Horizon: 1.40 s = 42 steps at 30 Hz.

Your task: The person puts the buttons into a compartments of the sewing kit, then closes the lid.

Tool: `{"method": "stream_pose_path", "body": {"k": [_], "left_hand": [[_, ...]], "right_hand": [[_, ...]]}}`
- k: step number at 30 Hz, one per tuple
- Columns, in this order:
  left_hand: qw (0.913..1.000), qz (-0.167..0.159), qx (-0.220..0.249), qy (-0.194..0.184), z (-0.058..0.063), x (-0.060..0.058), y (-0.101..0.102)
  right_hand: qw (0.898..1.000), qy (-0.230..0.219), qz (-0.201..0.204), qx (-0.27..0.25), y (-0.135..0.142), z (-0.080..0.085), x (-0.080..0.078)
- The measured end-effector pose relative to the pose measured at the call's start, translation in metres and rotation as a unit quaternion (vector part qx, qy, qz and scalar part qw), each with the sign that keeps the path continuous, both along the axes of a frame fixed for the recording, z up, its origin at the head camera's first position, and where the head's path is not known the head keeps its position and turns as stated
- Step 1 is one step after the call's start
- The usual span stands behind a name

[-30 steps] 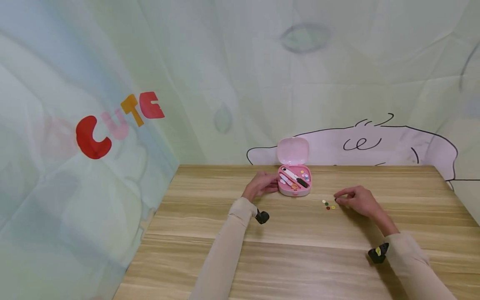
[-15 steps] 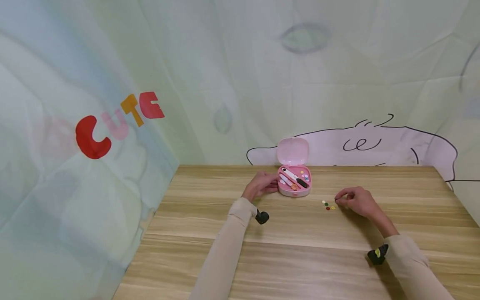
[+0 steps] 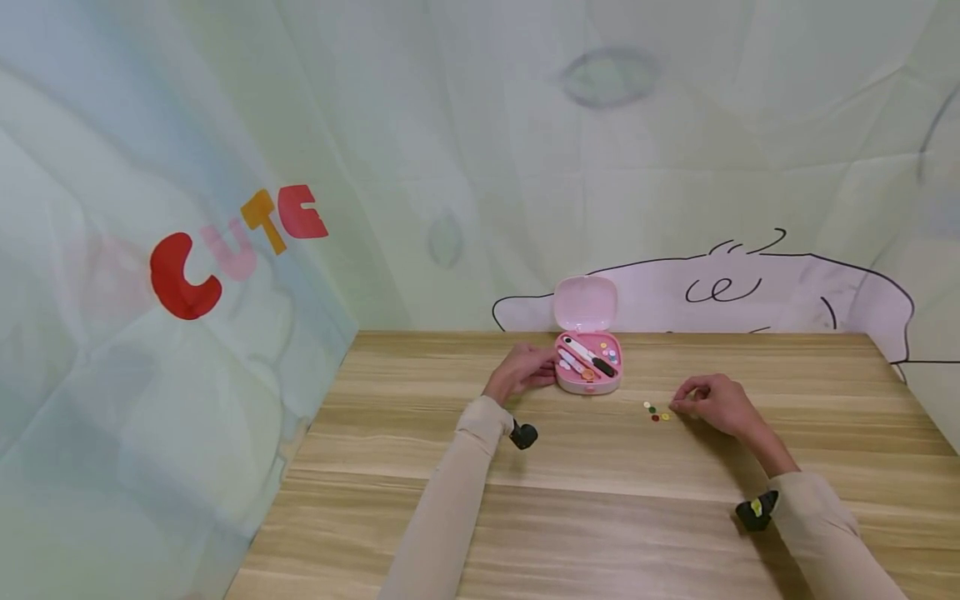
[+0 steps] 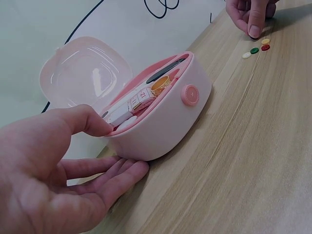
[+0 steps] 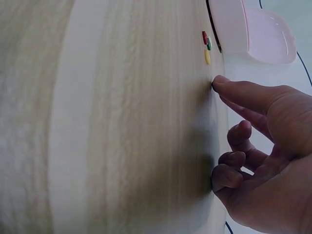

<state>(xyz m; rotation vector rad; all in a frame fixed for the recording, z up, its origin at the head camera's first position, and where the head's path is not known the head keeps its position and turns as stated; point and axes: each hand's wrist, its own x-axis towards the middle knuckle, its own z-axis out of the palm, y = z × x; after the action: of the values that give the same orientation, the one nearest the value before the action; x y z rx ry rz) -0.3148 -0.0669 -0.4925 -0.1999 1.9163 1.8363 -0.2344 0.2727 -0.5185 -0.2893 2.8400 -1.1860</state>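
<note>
Left hand [image 3: 519, 369], half-spread, grips pink box [image 4: 161, 127] at its nine o'clock; right hand [image 3: 716, 402], nearly closed, pinches dark disc [image 5: 212, 86].

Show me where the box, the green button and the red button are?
Box [image 4: 163, 122]: left wrist view, on its outer wall.
Green button [image 4: 254, 50]: left wrist view, on its upper face.
Red button [image 4: 265, 48]: left wrist view, on its upper face.

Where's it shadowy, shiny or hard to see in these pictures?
Right wrist view: a soft shadow darkens the striped wooden table beside the right hand; left wrist view: pale glare streaks the rounded pink plastic lid; head view: the small round coloured buttons look too tiny for clear detail.
</note>
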Motion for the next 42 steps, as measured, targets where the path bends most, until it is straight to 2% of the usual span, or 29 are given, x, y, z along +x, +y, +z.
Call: {"method": "stream_pose_path", "body": {"k": [10, 18, 25, 32, 42], "left_hand": [[1.0000, 0.000, 0.005, 0.002, 0.000, 0.000, -0.001], [1.0000, -0.001, -0.001, 0.001, 0.002, 0.001, -0.002], [1.0000, -0.004, 0.003, 0.001, 0.002, 0.001, -0.002], [1.0000, -0.003, 0.003, 0.000, 0.001, 0.000, -0.002], [1.0000, 0.000, -0.004, -0.001, 0.001, 0.001, -0.001]], "right_hand": [[1.000, -0.019, -0.003, -0.025, -0.003, 0.006, -0.004], [0.997, -0.054, -0.012, -0.047, -0.010, 0.011, -0.014], [0.990, -0.100, -0.022, -0.094, -0.021, 0.016, -0.021], [0.987, -0.110, -0.012, -0.119, -0.034, 0.017, -0.032], [0.977, -0.139, -0.030, -0.157, -0.051, 0.019, -0.044]]}}
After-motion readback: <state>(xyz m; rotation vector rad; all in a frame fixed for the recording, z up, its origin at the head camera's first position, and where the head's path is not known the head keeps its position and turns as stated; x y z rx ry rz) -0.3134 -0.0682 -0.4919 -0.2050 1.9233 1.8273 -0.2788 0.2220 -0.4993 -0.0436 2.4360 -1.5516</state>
